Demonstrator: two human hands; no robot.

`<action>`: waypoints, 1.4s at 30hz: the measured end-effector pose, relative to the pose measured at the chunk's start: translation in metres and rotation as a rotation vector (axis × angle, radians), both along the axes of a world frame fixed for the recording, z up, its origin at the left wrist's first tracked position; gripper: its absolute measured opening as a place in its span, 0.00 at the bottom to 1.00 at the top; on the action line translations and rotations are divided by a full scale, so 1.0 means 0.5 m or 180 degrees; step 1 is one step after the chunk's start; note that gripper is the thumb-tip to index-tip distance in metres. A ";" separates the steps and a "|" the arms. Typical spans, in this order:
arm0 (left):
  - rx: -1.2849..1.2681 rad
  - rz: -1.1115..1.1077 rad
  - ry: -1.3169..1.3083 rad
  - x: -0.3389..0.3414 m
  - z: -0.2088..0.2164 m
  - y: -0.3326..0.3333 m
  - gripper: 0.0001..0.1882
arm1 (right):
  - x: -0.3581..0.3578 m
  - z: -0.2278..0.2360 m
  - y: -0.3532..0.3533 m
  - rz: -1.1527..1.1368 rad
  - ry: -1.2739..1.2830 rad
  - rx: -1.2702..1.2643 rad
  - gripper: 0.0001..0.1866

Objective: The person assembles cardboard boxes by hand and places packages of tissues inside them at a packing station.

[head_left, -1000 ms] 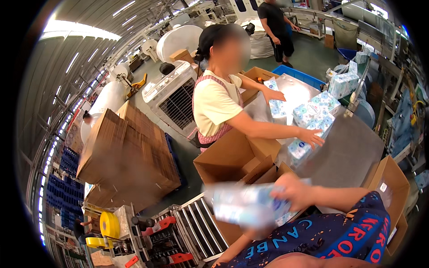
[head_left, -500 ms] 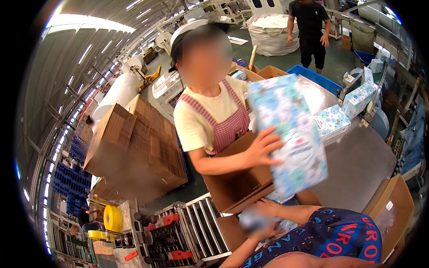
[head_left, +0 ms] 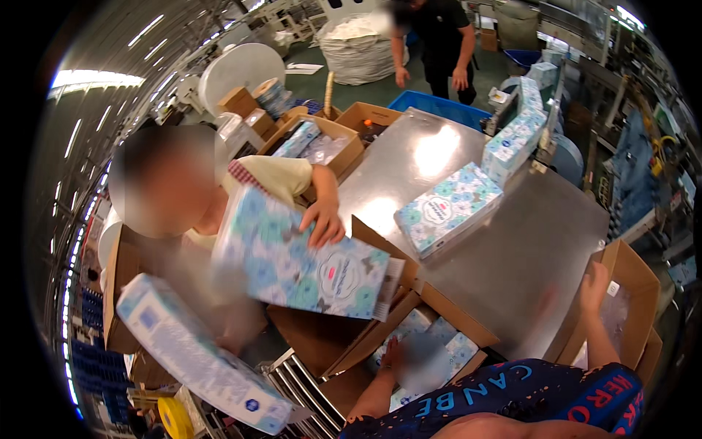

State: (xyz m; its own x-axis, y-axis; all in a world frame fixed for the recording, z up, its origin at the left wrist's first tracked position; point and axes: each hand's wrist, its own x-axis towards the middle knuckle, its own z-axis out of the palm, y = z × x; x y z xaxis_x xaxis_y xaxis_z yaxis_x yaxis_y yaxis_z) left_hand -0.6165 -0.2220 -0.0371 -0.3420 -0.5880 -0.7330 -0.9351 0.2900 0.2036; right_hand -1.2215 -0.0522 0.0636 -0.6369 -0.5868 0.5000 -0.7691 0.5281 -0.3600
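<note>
My left hand point(head_left: 391, 358) is inside an open cardboard box point(head_left: 455, 322) in front of me, its fingers stretched out beside blue-and-white floral tissue packs point(head_left: 459, 350). A blurred patch covers part of the box's contents next to it. My right hand point(head_left: 594, 289) is at the rim of another cardboard box point(head_left: 630, 274) on the right, fingers extended and holding nothing that shows. A co-worker's hand lies on a large floral tissue pack point(head_left: 314, 256) above the front box. A second floral pack point(head_left: 205, 358) is tilted below it, near the co-worker's other, blurred arm.
On the metal table point(head_left: 512, 271) lies one floral pack point(head_left: 450, 208); more packs point(head_left: 515, 146) line the conveyor at the far right. A blue bin point(head_left: 439, 110) and cartons point(head_left: 344, 146) stand behind. Another person point(head_left: 439, 44) bends there. Metal rollers point(head_left: 303, 395) run at lower left.
My right hand has moved from the front box to the right-hand box. The co-worker has leaned left and down, and a second pack now shows. The view has shifted.
</note>
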 end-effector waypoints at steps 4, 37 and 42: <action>0.0249 -0.0162 0.0041 0.009 -0.154 -0.049 0.58 | -0.125 -0.124 0.290 -0.2979 -0.1290 0.1263 0.36; 0.0010 0.0761 0.1845 0.065 0.048 0.033 0.25 | -0.054 0.097 0.404 -0.1734 -0.3221 0.0348 0.09; 0.0319 0.1361 0.3131 -0.029 0.194 0.044 0.19 | 0.049 0.275 0.124 0.0116 -0.3667 -0.0411 0.10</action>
